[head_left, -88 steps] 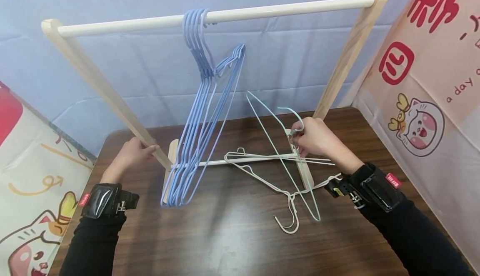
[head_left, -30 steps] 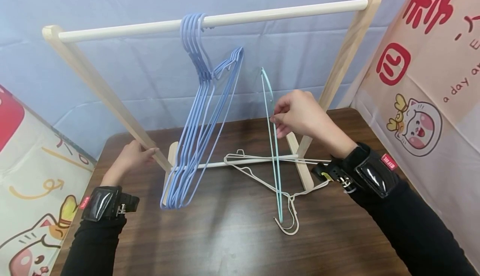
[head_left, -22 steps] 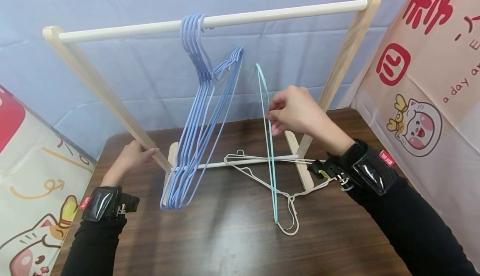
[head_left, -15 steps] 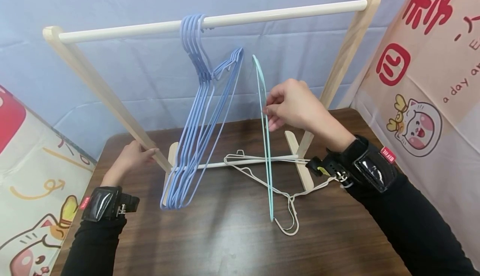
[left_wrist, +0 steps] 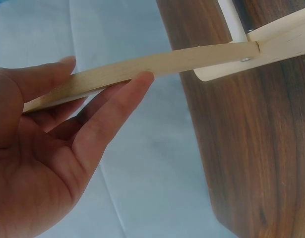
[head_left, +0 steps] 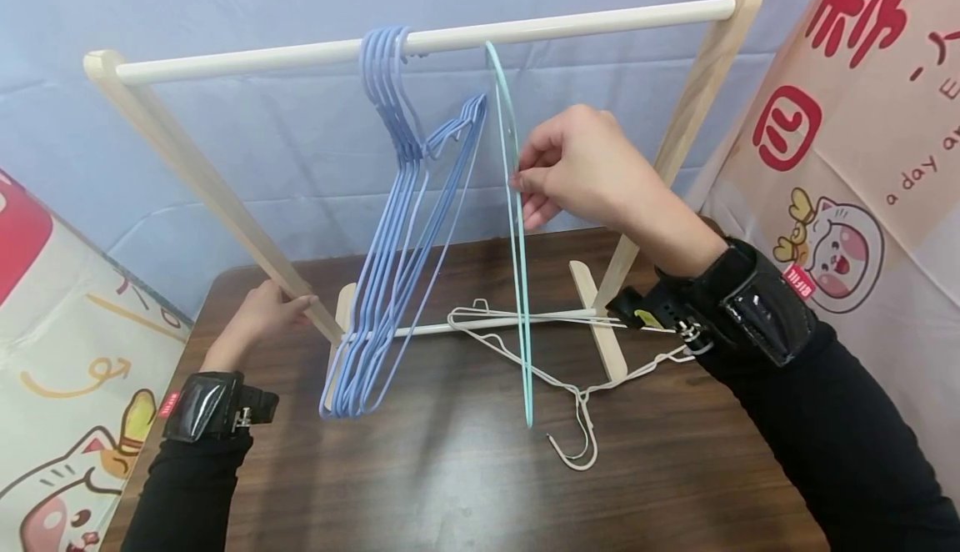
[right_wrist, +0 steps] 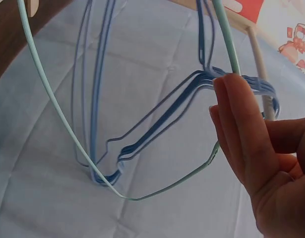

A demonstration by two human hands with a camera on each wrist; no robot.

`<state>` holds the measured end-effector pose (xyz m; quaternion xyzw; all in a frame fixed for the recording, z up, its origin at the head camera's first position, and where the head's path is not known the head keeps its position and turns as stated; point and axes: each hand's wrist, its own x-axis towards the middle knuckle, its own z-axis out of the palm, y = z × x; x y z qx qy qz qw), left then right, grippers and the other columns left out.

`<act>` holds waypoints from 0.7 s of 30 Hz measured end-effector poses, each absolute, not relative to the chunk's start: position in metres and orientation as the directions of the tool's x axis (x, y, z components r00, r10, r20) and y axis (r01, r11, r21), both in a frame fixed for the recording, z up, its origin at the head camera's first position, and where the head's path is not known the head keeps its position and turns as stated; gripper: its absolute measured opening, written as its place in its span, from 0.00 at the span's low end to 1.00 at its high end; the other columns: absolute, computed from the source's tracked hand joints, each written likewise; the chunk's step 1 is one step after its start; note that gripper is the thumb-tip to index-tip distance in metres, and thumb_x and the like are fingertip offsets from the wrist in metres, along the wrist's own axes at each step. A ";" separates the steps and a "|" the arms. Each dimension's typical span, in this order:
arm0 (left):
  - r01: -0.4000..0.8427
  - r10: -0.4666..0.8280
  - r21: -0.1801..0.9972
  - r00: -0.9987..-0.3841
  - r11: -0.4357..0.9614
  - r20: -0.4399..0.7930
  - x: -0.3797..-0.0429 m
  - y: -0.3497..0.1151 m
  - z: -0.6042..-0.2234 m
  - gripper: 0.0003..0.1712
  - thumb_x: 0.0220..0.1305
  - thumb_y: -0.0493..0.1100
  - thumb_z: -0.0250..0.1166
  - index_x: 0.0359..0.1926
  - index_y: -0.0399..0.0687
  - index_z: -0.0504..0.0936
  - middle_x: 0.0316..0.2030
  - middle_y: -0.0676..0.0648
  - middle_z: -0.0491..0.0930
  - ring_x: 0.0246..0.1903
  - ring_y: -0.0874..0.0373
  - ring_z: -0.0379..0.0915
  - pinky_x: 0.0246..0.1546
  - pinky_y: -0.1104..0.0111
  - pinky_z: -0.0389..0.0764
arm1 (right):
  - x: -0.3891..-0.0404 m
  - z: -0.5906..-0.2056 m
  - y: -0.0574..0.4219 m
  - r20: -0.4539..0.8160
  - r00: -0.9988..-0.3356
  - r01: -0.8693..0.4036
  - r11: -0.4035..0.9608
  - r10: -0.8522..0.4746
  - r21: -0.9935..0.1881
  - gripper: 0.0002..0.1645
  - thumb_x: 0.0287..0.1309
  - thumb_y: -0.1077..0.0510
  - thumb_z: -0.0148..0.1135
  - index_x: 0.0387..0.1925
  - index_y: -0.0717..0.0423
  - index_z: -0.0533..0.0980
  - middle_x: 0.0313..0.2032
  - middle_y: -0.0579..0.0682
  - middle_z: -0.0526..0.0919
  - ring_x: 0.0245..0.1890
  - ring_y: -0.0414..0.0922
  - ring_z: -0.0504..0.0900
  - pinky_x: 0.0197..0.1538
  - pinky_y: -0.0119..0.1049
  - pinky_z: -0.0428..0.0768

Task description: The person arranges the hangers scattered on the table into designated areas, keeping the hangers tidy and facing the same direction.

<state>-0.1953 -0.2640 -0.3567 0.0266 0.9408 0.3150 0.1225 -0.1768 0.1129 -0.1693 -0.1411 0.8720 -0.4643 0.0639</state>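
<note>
We seem to be in a small staged booth: a creased pale-blue cloth backdrop [head_left: 247, 2] hangs behind a dark-brown wood-grain table [head_left: 420, 485], between a white cartoon-printed sheet [head_left: 82, 331] and a pale-pink one [head_left: 911, 243]. The building itself we cannot tell.

Head view looks forward and down, sharing the rack [head_left: 570, 27] with closer wrist views.

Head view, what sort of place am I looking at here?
Probably a makeshift tabletop filming booth, though that's a guess. A pale blue backdrop with fold creases hangs behind the dark wood-look table, and cartoon-printed panels flank it left and right.
</note>
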 end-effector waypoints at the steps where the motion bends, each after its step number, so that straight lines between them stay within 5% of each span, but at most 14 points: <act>1: -0.026 0.128 0.600 -0.969 0.800 -0.213 -0.195 -0.264 -0.357 0.22 0.67 0.45 0.53 0.48 0.25 0.73 0.36 0.30 0.79 0.30 0.50 0.81 0.33 0.61 0.79 | -0.176 -0.167 0.112 0.022 -0.952 -0.190 0.531 -0.306 -0.826 0.06 0.57 0.70 0.55 0.30 0.73 0.76 0.25 0.61 0.81 0.18 0.48 0.82 0.27 0.36 0.81; 21: -0.030 0.125 0.600 -0.969 0.800 -0.214 -0.195 -0.263 -0.356 0.23 0.67 0.44 0.53 0.50 0.25 0.72 0.37 0.30 0.79 0.31 0.49 0.81 0.33 0.61 0.79 | -0.180 -0.146 0.094 0.053 -0.945 -0.238 0.569 -0.323 -0.787 0.06 0.58 0.67 0.56 0.31 0.70 0.76 0.25 0.60 0.81 0.20 0.47 0.83 0.29 0.35 0.81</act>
